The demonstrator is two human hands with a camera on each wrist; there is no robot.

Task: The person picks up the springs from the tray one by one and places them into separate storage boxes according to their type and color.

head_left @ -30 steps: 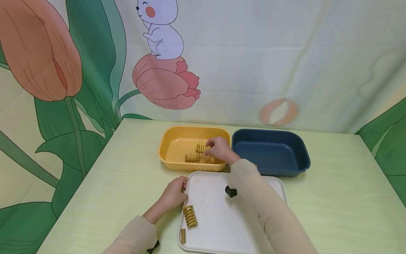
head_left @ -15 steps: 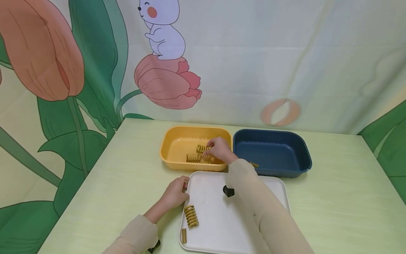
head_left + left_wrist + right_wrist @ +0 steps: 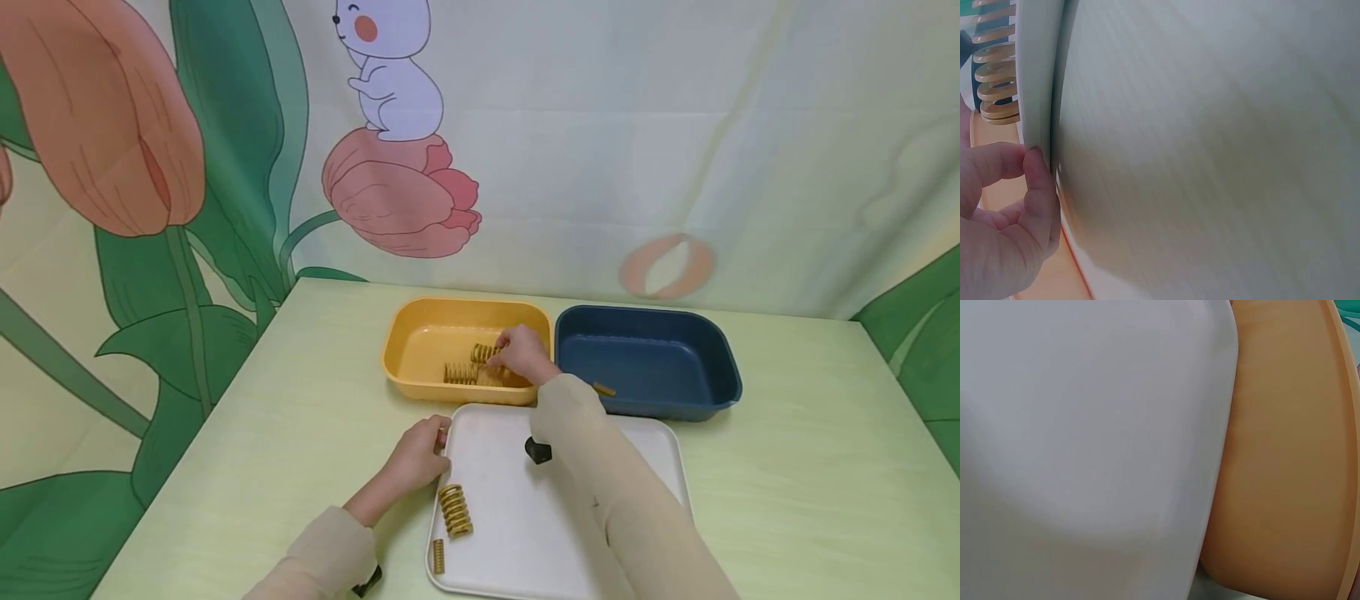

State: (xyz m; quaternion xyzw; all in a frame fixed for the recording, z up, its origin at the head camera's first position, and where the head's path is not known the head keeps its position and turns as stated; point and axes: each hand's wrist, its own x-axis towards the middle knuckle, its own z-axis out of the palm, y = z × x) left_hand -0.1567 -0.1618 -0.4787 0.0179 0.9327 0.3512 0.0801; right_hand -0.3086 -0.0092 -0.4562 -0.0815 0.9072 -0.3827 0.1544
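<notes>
My left hand (image 3: 415, 454) pinches the left rim of a white tray (image 3: 517, 517); the left wrist view shows thumb and finger at its edge (image 3: 1038, 94). On that tray lie a thick gold coil spring (image 3: 455, 510) and a small, thin one (image 3: 438, 556). My right hand (image 3: 525, 354) reaches into a yellow bin (image 3: 416, 388), with curled fingertips pinching the end of a gold coil spring (image 3: 484, 353). Another coil spring (image 3: 460, 373) lies to the left of these fingertips, and one more (image 3: 491, 377) is partly hidden below them. The right wrist view shows no hand.
A dark blue bin (image 3: 645, 408) stands right beside the yellow one, with a small gold spring (image 3: 604, 389) in its near left corner. My right forearm (image 3: 622, 492) crosses over the tray. A printed curtain (image 3: 562, 167) hangs behind the pale green table (image 3: 787, 467).
The head view has drifted slightly, uncovering more of the small spring in the blue bin. My right fingers shift a little at the springs; my left hand stays on the tray rim.
</notes>
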